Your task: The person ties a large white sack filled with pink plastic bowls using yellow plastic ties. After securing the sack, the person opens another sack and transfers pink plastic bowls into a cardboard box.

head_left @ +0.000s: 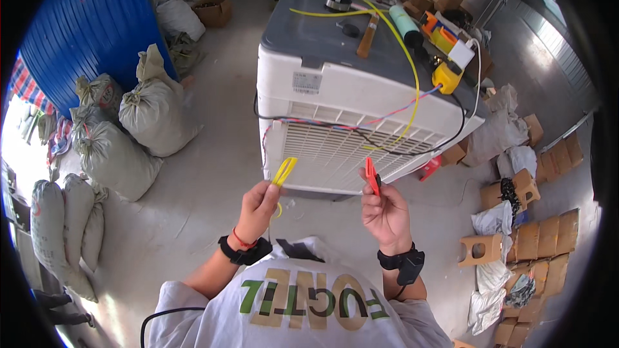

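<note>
My left hand (258,206) pinches a folded length of yellow tubing or wire (284,171); its loop points up and a thin yellow tail hangs below the fist. To the right, my right hand (387,214) is closed round a slim red tool (372,174) with a dark part at its side; its exact kind is unclear. The two hands are apart, in front of a white and grey appliance (277,77) with a grille. Across its front hang black, red and blue wires (322,122), plus a long yellow strand (412,67) that runs down from the top.
On the appliance's top lie a wire spool (338,1), a wooden-handled tool (367,37), a pale green roll (402,22) and a yellow device (447,77). Stuffed sacks (155,113) stand at the left by a blue panel (90,32). Cardboard boxes (548,235) are piled at the right.
</note>
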The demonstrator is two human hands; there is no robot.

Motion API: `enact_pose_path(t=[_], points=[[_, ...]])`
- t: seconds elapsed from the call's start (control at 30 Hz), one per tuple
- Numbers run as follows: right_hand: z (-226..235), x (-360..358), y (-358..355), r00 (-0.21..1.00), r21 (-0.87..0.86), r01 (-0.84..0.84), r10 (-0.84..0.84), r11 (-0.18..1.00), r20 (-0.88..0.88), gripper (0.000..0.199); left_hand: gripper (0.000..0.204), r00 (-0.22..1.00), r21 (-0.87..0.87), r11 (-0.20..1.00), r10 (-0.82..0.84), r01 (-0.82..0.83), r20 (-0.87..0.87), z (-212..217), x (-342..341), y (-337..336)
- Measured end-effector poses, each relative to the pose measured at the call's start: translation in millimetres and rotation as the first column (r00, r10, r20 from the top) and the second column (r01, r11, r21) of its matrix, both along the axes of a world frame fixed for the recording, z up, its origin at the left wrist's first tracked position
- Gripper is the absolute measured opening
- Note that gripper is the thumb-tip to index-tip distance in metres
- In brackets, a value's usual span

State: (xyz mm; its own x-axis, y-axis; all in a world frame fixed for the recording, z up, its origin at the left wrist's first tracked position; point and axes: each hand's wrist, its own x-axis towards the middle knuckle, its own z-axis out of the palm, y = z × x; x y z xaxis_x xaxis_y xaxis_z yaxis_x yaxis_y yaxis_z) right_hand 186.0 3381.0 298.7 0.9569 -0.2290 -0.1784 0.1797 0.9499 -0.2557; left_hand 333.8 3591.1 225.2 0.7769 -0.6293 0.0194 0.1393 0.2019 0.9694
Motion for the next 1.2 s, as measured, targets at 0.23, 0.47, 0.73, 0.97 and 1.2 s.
enact_pose_path(t=[0.23, 0.47, 0.73, 0.97, 1.2], points=[[-33.7, -17.3, 18.5, 0.92, -0.024, -0.345, 0.343, 0.938, 0.189, 0.06, 0.029, 0.986, 0.157, 0.988, -0.028, 0.002, 0.162, 20.7, -9.5, -19.3], [-16.8, -7.1, -0.3, 0.978, -0.472, -0.184, 0.209, 0.862, -0.001, 0.059, 0.014, 0.789, 0.236, 0.91, 0.139, -0.34, 0.599, 39.2, -16.8, -19.2], [-4.4, -3.6, 0.0, 0.979, -0.95, -0.205, 0.029, 0.237, -0.204, 0.03, 0.007, 0.646, 0.219, 0.839, 0.191, -0.498, 0.739, 62.6, -13.1, -5.2], [6.8, 1.0, -13.2, 0.958, -0.635, 0.12, -0.078, -0.763, 0.274, 0.027, 0.006, 0.565, 0.225, 0.819, 0.14, -0.527, 0.813, 69.3, -7.5, 5.4], [29.5, 8.5, -12.1, 0.929, -0.186, 0.156, 0.08, -0.97, 0.362, 0.043, 0.006, 0.447, 0.215, 0.822, 0.053, -0.527, 0.893, 74.5, -17.1, 10.6]])
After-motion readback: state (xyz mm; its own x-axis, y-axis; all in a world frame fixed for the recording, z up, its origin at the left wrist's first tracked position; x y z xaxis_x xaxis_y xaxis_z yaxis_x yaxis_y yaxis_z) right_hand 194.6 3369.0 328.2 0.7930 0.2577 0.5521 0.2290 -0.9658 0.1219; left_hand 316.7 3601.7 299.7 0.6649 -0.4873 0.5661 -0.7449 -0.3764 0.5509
